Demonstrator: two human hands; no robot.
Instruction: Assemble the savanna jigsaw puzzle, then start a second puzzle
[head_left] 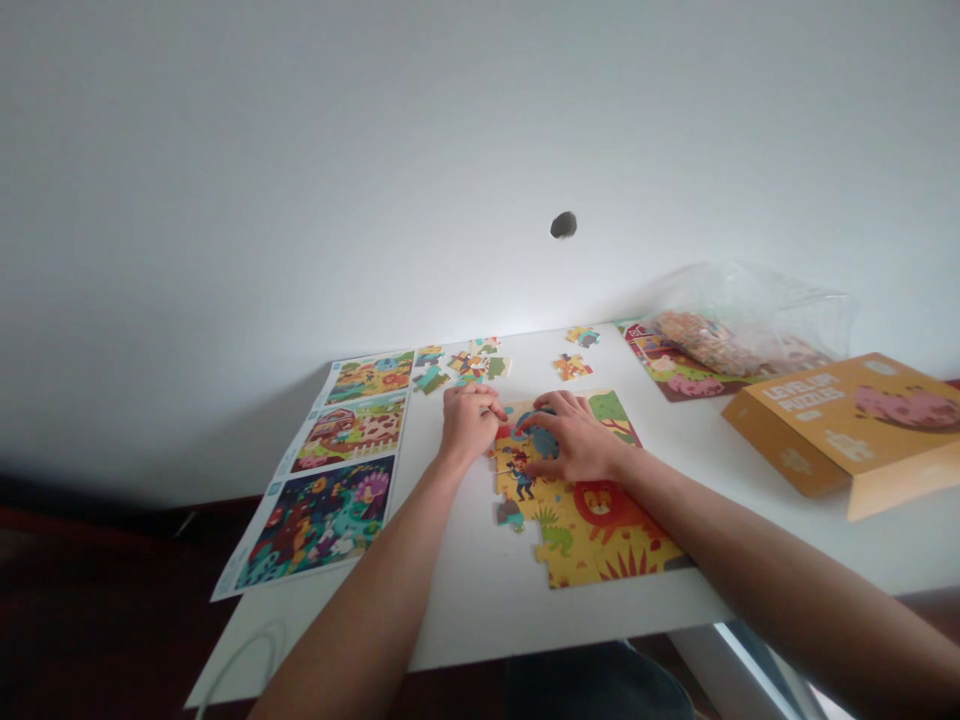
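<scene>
A partly joined yellow animal puzzle (592, 530) with a lion lies on the white table (465, 590) in front of me. My left hand (466, 422) rests at the puzzle's upper left corner, fingers curled and pinched against a small piece I cannot make out clearly. My right hand (574, 435) lies on the puzzle's upper part, fingers bent and pressing down beside the left hand. Loose puzzle pieces (465, 366) are scattered just beyond both hands.
A picture guide sheet (337, 470) with three scenes lies at the left. An orange puzzle box (847, 425) sits at the right, a clear plastic bag of pieces (720, 335) on another picture sheet behind it. A white wall rises directly behind the table.
</scene>
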